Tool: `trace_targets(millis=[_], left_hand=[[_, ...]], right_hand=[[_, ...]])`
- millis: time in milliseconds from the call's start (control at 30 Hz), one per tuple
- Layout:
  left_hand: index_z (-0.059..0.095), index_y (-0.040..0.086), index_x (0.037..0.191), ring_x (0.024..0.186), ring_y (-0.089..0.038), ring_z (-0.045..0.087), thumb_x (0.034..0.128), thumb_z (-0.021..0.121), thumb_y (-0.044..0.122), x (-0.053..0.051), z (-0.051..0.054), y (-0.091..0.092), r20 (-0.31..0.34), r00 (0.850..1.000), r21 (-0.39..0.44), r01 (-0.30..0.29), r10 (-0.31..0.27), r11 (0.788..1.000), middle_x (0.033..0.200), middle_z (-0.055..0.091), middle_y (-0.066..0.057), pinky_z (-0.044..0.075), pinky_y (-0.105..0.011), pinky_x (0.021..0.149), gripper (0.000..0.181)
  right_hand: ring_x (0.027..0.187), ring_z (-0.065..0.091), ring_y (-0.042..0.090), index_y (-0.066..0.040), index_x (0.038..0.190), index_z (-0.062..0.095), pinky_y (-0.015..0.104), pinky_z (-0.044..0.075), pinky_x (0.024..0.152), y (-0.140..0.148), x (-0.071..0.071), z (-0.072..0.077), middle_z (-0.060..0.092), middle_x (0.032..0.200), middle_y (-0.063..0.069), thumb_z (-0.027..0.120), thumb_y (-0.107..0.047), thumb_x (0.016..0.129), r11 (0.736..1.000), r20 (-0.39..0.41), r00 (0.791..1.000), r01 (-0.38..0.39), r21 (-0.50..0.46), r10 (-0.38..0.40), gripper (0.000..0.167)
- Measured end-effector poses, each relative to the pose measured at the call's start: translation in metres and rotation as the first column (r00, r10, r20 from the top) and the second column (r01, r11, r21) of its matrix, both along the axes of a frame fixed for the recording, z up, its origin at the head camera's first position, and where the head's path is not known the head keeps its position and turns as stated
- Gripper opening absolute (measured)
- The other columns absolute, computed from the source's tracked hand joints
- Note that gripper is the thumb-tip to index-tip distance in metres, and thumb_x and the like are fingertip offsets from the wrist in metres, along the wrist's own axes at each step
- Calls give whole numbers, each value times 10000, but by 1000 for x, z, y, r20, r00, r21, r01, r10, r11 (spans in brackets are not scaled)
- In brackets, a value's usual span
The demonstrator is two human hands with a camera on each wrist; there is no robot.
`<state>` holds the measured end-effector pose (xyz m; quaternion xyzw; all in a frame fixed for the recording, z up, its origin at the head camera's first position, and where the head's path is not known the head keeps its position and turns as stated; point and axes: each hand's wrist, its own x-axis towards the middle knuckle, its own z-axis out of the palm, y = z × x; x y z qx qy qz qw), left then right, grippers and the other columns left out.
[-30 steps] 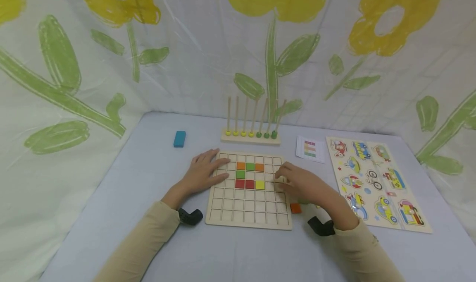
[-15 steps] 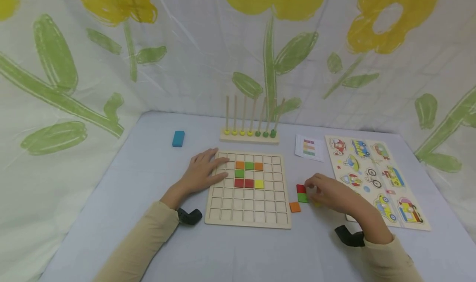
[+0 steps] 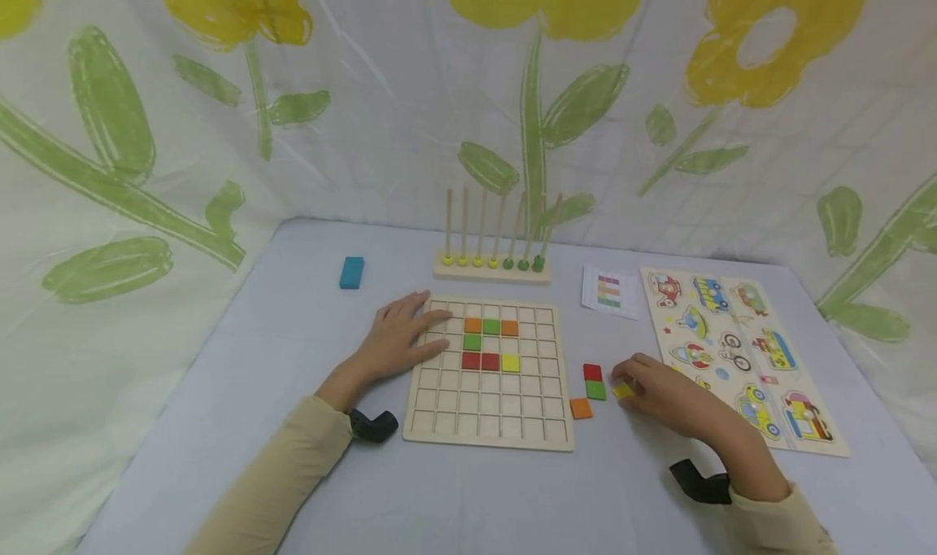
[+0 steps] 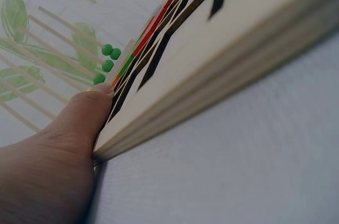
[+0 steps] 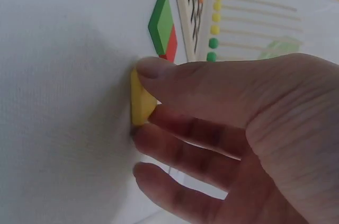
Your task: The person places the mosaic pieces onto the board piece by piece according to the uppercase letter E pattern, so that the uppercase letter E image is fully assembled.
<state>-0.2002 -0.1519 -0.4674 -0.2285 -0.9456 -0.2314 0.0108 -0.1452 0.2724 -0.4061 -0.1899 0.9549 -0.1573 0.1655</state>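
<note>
My left hand rests on the left edge of a wooden grid board, fingers spread; the thumb lies against the board in the left wrist view. Several orange, green, red and yellow tiles sit in the board's upper middle squares, among them a yellow tile. Right of the board, my right hand pinches another yellow tile between thumb and fingers, low at the tabletop. Beside it lie a red tile, a green tile and an orange tile.
A peg stand with yellow and green beads stands behind the board. At its right are a printed pattern card and a vehicle puzzle board. A blue block lies at the back left.
My right hand has moved from the board's right side out to the loose tiles and now pinches a yellow one. The left hand stays on the board's edge.
</note>
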Motion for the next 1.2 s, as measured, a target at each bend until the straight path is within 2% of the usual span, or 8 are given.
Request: trace_targets(millis=[167,367,533,700,933,1133,1200], left_hand=[[479,298,1410,1441,-335,190,919,528,557,0,0,0,10,1000,-7,-5,5,1000,1564,255,-110,161,-575,1101,557],[482,301,1407,1442,-333,191,920,524,559,0,0,0,8,1000,-5,-5,5,1000,1562,259,-110,157,-576,1104,552],[480,300,1406,1441,-339,191,920,514,570,-1,-1,0,4,1000,-6,-3,3,1000,1562,257,-112,159,-579,1101,557],[485,297,1404,1438,-341,198,918,519,569,-1,-2,0,-2,1000,1,-2,2,1000,1559,263,-117,166,-581,1095,557],[470,319,1410,1443,-325,192,923,508,573,-1,-3,-2,3,1000,-15,-14,14,1000,1564,253,-98,164,-572,1101,551],[470,314,1412,1447,-326,179,923,509,571,-1,-1,-1,18,1000,-5,-8,8,1000,1567,247,-99,156,-572,1106,554],[470,314,1412,1446,-331,181,924,506,571,0,-2,0,16,1000,-5,-6,6,1000,1567,247,-102,155,-575,1105,552]], right_hand=[[936,576,151,-140,1153,611,365,512,800,-1,0,0,587,1059,-47,713,-178,858,1000,-29,1000,-6,11,7,315],[828,528,103,-120,1119,622,293,492,723,-1,2,2,590,948,-61,721,-168,848,1000,-29,1000,-10,28,11,292],[844,538,118,-104,1123,608,302,502,733,-2,1,4,609,1016,-22,674,-74,853,999,-66,998,-23,23,24,280],[839,537,121,-111,1095,598,259,494,693,-10,-1,9,609,1038,-18,682,-78,857,997,-122,990,-78,-23,75,254],[815,533,100,-134,1037,600,223,480,678,-40,-9,9,576,1009,-52,673,-119,886,982,-176,972,-174,-73,159,169],[812,526,79,-180,1051,598,227,489,702,-78,-13,7,538,1007,-98,659,-172,902,980,-112,976,-192,-59,185,161],[830,530,61,-192,1054,607,237,500,734,-90,-13,6,538,1011,-114,670,-202,901,973,-115,969,-224,-49,218,166]])
